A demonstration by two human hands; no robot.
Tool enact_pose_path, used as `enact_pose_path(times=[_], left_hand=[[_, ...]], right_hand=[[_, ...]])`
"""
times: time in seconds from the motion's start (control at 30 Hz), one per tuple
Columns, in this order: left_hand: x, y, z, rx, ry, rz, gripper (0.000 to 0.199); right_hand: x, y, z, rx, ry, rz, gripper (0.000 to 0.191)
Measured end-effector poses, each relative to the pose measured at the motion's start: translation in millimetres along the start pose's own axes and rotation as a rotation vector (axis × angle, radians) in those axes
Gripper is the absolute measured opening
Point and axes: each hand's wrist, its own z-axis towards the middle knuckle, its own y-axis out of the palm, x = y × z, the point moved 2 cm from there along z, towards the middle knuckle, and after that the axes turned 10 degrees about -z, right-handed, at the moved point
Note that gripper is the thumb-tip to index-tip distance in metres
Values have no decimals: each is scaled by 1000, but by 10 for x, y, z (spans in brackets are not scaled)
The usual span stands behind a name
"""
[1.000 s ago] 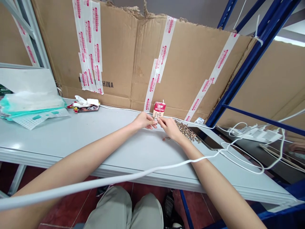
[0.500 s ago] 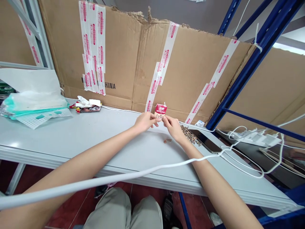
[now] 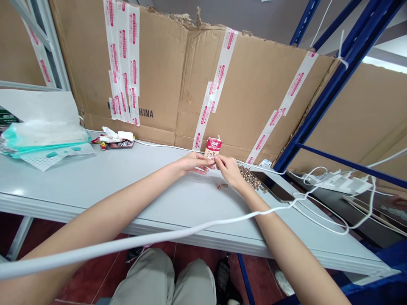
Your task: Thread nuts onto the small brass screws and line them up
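My left hand point(image 3: 194, 163) and my right hand point(image 3: 229, 170) meet at the fingertips above the grey table. A small red and cream drink carton point(image 3: 213, 148) with a white straw stands upright just behind them, its lower part covered by my fingers. My right thumb and forefinger are pinched together. My left thumb and forefinger close in against them, while its other fingers reach forward, slightly apart. Whatever lies between the tips is too small to make out. Close to my right wrist is a pile of small brassy metal pieces point(image 3: 251, 178). A few coppery pieces point(image 3: 222, 186) lie apart from it.
A dark phone point(image 3: 273, 186) lies beyond the pile. White cables and a power strip point(image 3: 337, 182) occupy the right side; one thick cable point(image 3: 190, 231) crosses in front of my forearms. Wrappers point(image 3: 116, 139) and packaging point(image 3: 47, 131) sit left. Cardboard point(image 3: 159, 76) stands behind.
My left hand's lower fingers have stretched out a little more. Both hands stay together before the carton. The whole view has shifted slightly.
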Motion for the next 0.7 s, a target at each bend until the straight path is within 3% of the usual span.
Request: enact_pose_path(times=[0.17,0.33,0.4,0.5,0.63,0.7], left_hand=[[52,28,-15,39,102,131,29],[123,146,-58,250,470,679,15],[136,174,-67,302,551,835,14],[151,131,-45,282,479,747,19],[147,49,-14,57,236,381,37],[141,21,-24,11,169,269,40]], right_hand=[[-39,-54,8,-19,-30,104,43],[-12,-39,13,-15,0,78,41],[4,-32,17,20,17,54,42],[7,-37,19,61,20,27,43],[-13,-48,16,60,-12,1,44],[-23,-46,13,60,-33,-11,44]])
